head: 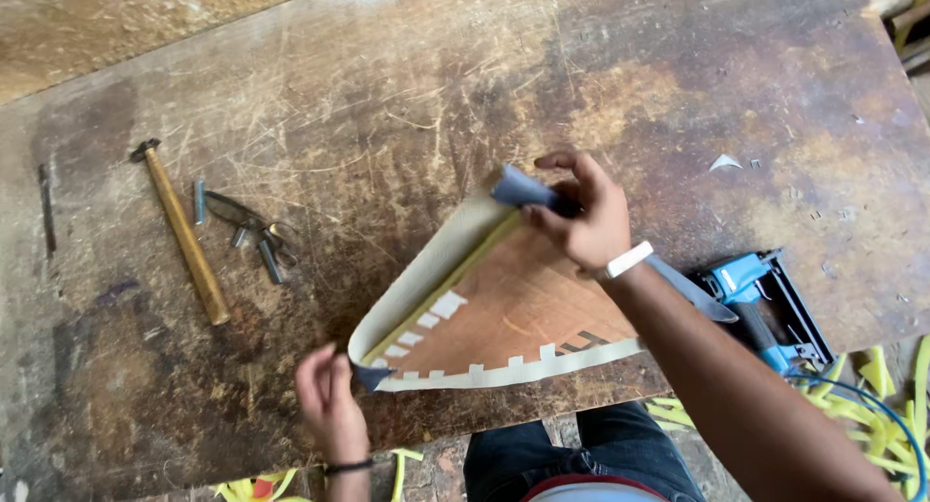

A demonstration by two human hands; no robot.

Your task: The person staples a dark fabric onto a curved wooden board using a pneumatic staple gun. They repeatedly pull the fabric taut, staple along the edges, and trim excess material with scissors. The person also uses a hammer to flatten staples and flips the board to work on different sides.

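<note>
A triangular wooden panel point(513, 313) lies on the worn wooden workbench point(407, 95), its edges wrapped in cream fabric point(426, 269) with notched tabs folded over. My right hand point(581, 211) pinches a blue-grey fabric corner point(518, 187) at the panel's far tip. My left hand point(329, 400) pinches the blue-grey fabric point(371, 376) at the near left corner. A white band sits on my right wrist, a dark band on my left.
A wooden-handled hammer point(184, 235) lies at the left, with scissors point(252, 231) and small metal pieces beside it. A blue staple gun point(765, 303) with a blue hose rests at the bench's right edge. Yellow strips point(872, 405) lie on the floor.
</note>
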